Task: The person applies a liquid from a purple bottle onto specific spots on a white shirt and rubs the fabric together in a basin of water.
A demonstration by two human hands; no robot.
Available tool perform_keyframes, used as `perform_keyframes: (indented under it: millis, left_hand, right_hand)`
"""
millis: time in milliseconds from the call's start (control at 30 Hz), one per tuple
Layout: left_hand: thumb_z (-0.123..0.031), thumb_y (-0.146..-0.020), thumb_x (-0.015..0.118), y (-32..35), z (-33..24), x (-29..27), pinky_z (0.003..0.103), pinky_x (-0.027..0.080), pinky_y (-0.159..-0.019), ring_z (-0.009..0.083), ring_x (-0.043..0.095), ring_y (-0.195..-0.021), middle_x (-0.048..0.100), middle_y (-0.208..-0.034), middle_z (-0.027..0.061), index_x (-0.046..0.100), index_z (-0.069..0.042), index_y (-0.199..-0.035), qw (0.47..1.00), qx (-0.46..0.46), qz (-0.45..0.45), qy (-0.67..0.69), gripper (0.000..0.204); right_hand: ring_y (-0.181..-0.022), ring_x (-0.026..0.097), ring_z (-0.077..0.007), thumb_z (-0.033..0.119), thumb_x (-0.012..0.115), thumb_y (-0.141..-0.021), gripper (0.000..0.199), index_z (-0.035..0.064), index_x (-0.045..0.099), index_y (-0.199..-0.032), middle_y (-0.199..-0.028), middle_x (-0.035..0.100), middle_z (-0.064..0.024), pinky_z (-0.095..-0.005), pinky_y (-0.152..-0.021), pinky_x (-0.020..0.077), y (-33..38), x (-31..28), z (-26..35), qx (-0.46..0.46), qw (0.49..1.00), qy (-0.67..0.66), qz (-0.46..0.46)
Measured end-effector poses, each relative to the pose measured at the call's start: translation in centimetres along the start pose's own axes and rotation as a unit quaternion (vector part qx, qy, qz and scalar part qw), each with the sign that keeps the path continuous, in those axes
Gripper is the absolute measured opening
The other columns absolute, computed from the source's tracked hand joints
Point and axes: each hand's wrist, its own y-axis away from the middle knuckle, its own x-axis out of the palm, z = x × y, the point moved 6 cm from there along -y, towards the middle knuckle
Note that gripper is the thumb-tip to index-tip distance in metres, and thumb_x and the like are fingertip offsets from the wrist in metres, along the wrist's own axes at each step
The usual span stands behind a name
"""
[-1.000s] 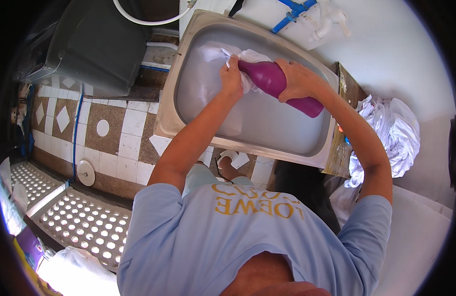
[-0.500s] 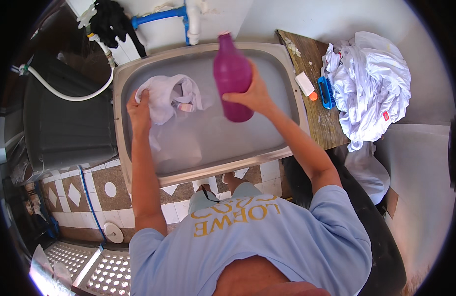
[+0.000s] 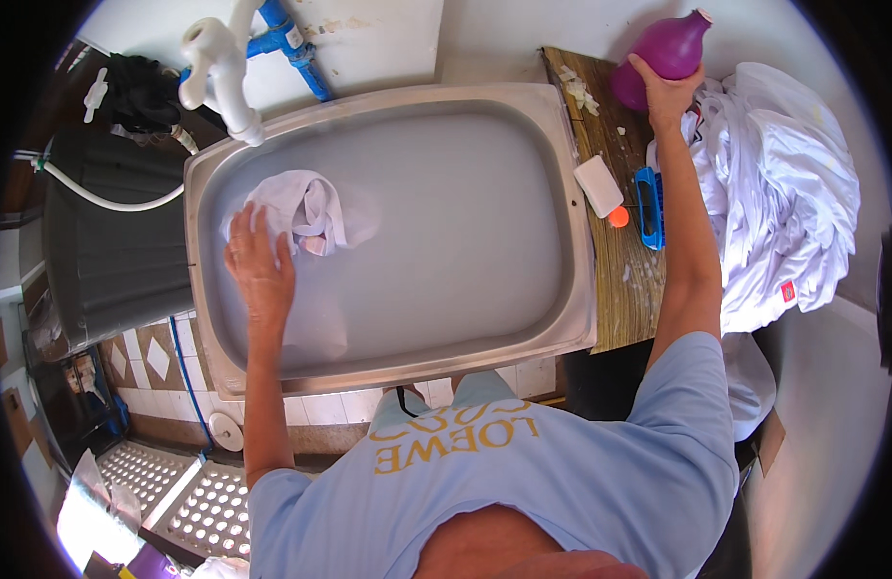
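My left hand (image 3: 260,265) lies with its fingers spread at the edge of a bunched white garment (image 3: 296,198), which sits partly sunk in cloudy water on the left side of the metal sink (image 3: 583,280). My right hand (image 3: 670,96) is stretched out to the far right, wrapped round a purple bottle (image 3: 663,50). The bottle is tilted, its uncapped-looking neck toward the upper right, over the far end of the wooden board. Whether its base touches the board cannot be made out.
On the wooden board (image 3: 624,309) lie a white bar of soap (image 3: 598,185), a small orange cap (image 3: 617,217) and a blue brush (image 3: 648,207). A heap of white clothes (image 3: 783,193) stands at the right. A white tap (image 3: 219,77) overhangs the sink's back left corner.
My right hand has carried the bottle from above the sink to the far right board. The left hand has loosened from the garment, which now lies lower in the water.
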Motion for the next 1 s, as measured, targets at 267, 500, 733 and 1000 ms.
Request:
perform_keyframes:
  millis: [267, 500, 733, 1000]
  left_hand:
    - [-0.016, -0.080, 0.064, 1.7, -9.1, 4.3, 0.060, 0.022, -0.103, 0.0316, 0.031, -0.135, 0.044, -0.138, 0.0044, 0.058, -0.021, -0.120, 0.979, 0.127, 0.153, 0.041, 0.041]
    - [-0.010, -0.076, 0.063, 2.4, -4.5, 7.3, 0.062, 0.023, -0.102, 0.0327, 0.033, -0.133, 0.049, -0.128, 0.0032, 0.064, -0.016, -0.096, 0.978, 0.143, 0.141, -0.050, 0.021]
    - [-0.005, -0.074, 0.060, 2.1, -3.7, 5.7, 0.059, 0.022, -0.105, 0.0311, 0.044, -0.124, 0.053, -0.098, 0.0071, 0.065, -0.011, -0.076, 0.963, 0.159, 0.189, -0.109, 0.008]
    - [-0.004, -0.075, 0.058, 2.8, 1.0, 5.1, 0.055, 0.019, -0.110, 0.0300, 0.051, -0.118, 0.058, -0.095, 0.0061, 0.066, -0.011, -0.085, 0.946, 0.195, 0.222, -0.135, 0.014]
  right_hand:
    - [-0.112, 0.049, -0.0255, 0.015, 0.092, -0.056, 0.109, -0.0048, 0.019, -0.135, -0.124, 0.045, -0.0195, -0.0390, -0.097, 0.0456, -0.2, 2.2, -0.6, 0.019, 0.975, -0.219, 0.036]
    - [-0.123, 0.039, -0.0253, 0.018, 0.076, -0.078, 0.080, -0.0056, 0.026, -0.136, -0.131, 0.042, -0.0174, -0.0396, -0.107, 0.0267, 9.7, -1.2, 6.8, -0.047, 0.995, -0.069, 0.060]
    - [-0.126, 0.040, -0.0352, 0.020, 0.069, -0.079, 0.052, 0.0067, 0.052, -0.126, -0.133, 0.043, -0.0216, -0.0436, -0.106, 0.0309, 25.6, 5.0, 14.3, -0.041, 0.905, -0.055, 0.420]
    - [-0.121, 0.045, -0.0342, 0.023, 0.062, -0.081, 0.047, 0.0060, 0.053, -0.123, -0.125, 0.051, -0.0252, -0.0427, -0.103, 0.0344, 36.2, 13.8, 12.2, -0.104, 0.832, 0.172, 0.517]
